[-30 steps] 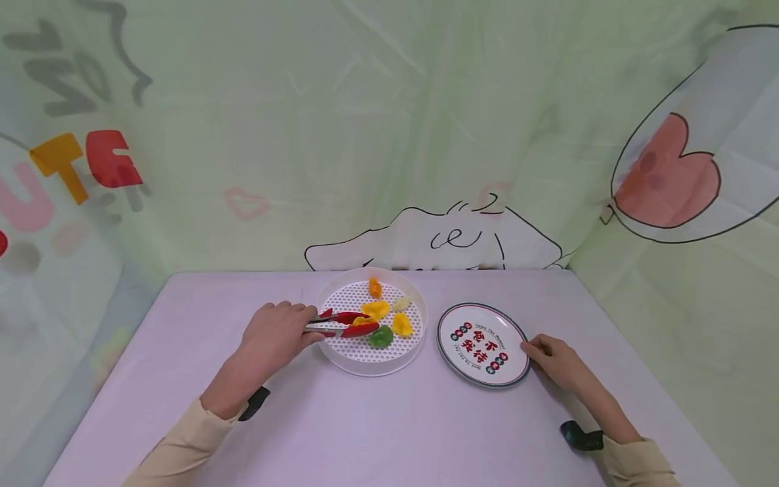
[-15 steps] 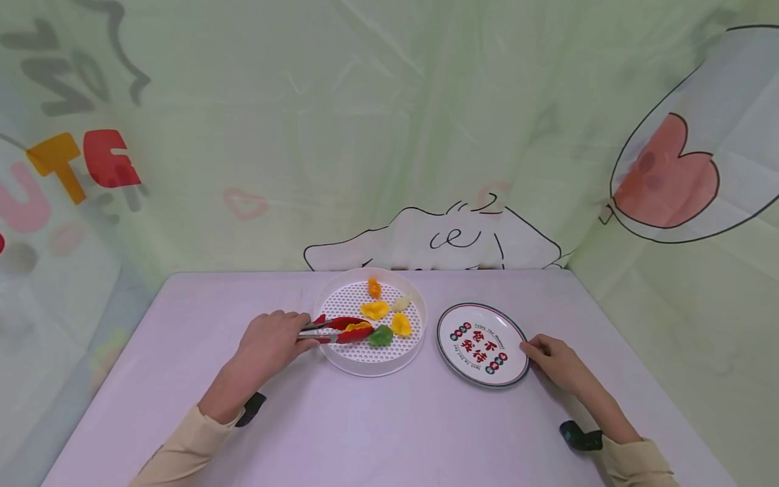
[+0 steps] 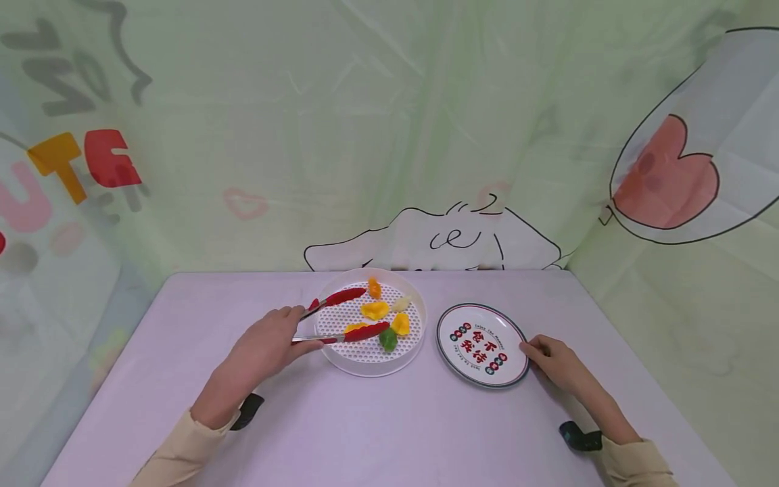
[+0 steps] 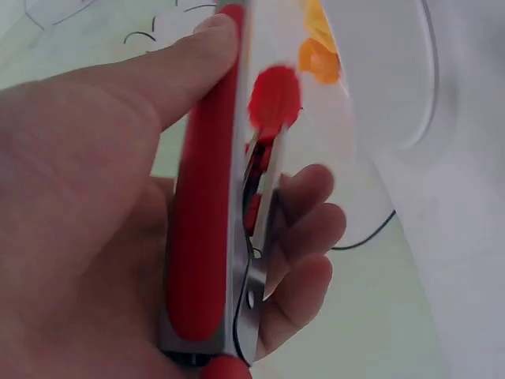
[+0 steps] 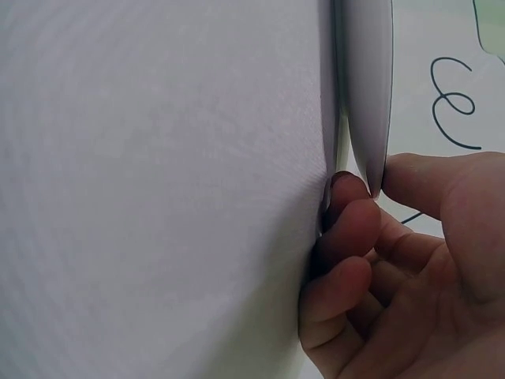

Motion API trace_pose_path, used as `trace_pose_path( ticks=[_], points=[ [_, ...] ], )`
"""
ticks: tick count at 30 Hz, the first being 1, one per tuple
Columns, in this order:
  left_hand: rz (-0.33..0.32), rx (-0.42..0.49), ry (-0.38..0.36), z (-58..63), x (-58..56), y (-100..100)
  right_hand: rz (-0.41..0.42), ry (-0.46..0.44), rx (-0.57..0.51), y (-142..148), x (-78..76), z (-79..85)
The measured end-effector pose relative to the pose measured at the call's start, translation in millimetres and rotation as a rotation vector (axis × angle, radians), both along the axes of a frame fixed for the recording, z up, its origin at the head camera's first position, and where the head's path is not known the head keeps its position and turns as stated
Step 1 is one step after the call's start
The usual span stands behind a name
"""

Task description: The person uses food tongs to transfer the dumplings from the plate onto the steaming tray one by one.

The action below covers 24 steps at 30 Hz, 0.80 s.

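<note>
My left hand grips red-and-metal tongs, whose two red tips stand spread apart over a round white perforated tray. The nearer tip lies over a yellow piece and reaches to a green pepper-like piece. The farther tip is close to an orange piece. Two more yellow pieces and a pale piece lie in the tray. My right hand pinches the rim of a white plate between thumb and fingers, as the right wrist view shows too.
The plate, with red characters and a dark rim, is to the right of the tray. Both are on a table with a pale cover. A green printed curtain rises behind the table's far edge.
The tongs' tips, closed around a yellow piece half a second ago, have spread wide. That piece lies in the tray, and the green piece has shifted slightly right. The right hand and plate stay put.
</note>
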State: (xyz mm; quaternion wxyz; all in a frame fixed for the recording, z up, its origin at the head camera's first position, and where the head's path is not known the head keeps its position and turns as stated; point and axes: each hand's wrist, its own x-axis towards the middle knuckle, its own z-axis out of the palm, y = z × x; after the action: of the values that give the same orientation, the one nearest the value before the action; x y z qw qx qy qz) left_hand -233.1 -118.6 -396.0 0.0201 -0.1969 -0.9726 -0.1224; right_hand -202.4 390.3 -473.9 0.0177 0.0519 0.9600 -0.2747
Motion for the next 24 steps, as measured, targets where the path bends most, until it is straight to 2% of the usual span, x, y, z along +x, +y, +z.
trace_pose_path(
  ticks=[3,6,8,11,14,17,20,24],
  points=[
    [0.035,0.1,-0.076,3.5,7.7,9.7,-0.006,0.006,0.007,0.1,0.2,0.0],
    [0.085,0.2,-0.131,0.5,16.5,27.9,-0.004,0.006,0.007,-0.1,0.3,0.8],
    [0.099,0.25,-0.119,-4.1,22.8,43.4,-0.008,0.003,0.003,-0.5,0.4,1.7],
    [0.073,0.29,-0.016,-11.4,32.0,70.0,-0.014,0.0,0.003,-1.8,0.8,3.3],
    [0.022,0.267,0.116,-18.7,40.4,96.8,-0.022,-0.005,-0.002,-3.3,1.0,4.7],
    [-0.015,0.21,0.188,-25.2,50.1,121.1,-0.028,-0.014,-0.004,-4.4,0.9,5.0],
    [-0.054,0.144,0.2,-32.7,60.6,140.8,-0.033,-0.02,-0.007,-4.8,0.7,4.3],
    [-0.089,0.111,0.164,-44.9,73.3,157.1,-0.036,-0.017,-0.005,-4.3,0.8,2.1]
  ],
)
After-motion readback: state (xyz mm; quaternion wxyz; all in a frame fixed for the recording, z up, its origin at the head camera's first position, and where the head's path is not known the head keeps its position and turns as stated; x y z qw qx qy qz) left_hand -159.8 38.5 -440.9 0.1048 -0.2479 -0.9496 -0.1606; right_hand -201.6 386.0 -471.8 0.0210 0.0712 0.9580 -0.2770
